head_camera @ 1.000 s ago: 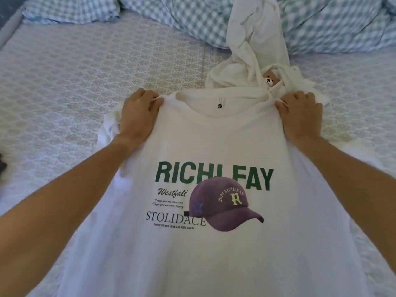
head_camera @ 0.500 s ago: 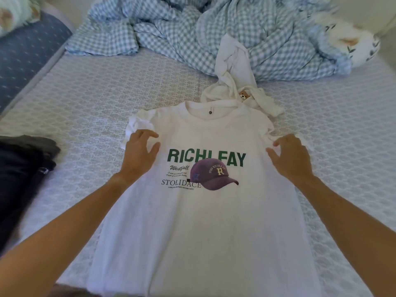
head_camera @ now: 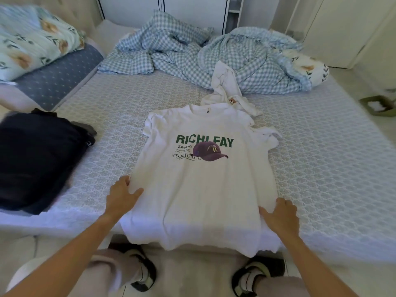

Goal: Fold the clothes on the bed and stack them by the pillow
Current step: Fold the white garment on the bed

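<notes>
Because a shirt folds cleanly only from a flat start, the white T-shirt [head_camera: 199,185] lies spread face up on the near part of the bed [head_camera: 321,168], print uppermost, collar toward the far side and hem hanging just over the near edge. The left hand [head_camera: 122,196] rests on the shirt's left side edge with fingers extended, thumb on the cloth; the right hand [head_camera: 280,217] lies on the right side near the hem, fingers likewise straight. Neither hand is seen to pinch the fabric; both appear to press it flat, probably to draw out creases before the first fold. Both sleeves remain bunched, the right one more so, and will need attention. A second white garment [head_camera: 225,91] lies crumpled just beyond the collar, not yet folded. A dark pile of clothes [head_camera: 36,163] sits at the left, toward the floral pillow [head_camera: 32,46], apparently the stack. A checked quilt [head_camera: 214,56] is heaped at the far side.
</notes>
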